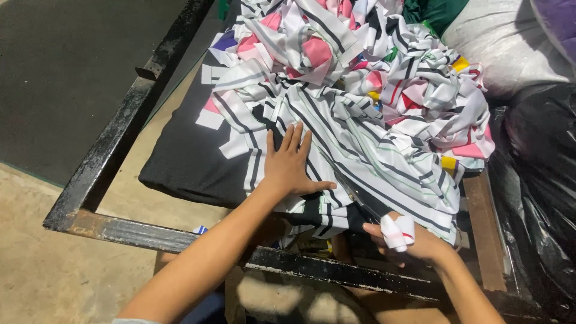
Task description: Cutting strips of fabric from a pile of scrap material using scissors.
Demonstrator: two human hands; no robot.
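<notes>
My left hand (288, 165) lies flat, fingers spread, on a white fabric piece with black and green stripes (384, 168), pressing it onto a black pad (180, 162). My right hand (417, 245) is at the fabric's near edge, closed around the handle of dark scissors (360, 198). Their blades point up-left into the cloth, toward the left hand's thumb. A white strip is wrapped around one finger of the right hand. The fabric partly hides the scissors.
A heap of striped white, pink, yellow and purple fabric offcuts (336, 54) covers the far part of the pad. A rusty black metal frame (114, 150) surrounds the pad. A black plastic bag (540, 174) and a white sack (504, 42) sit on the right.
</notes>
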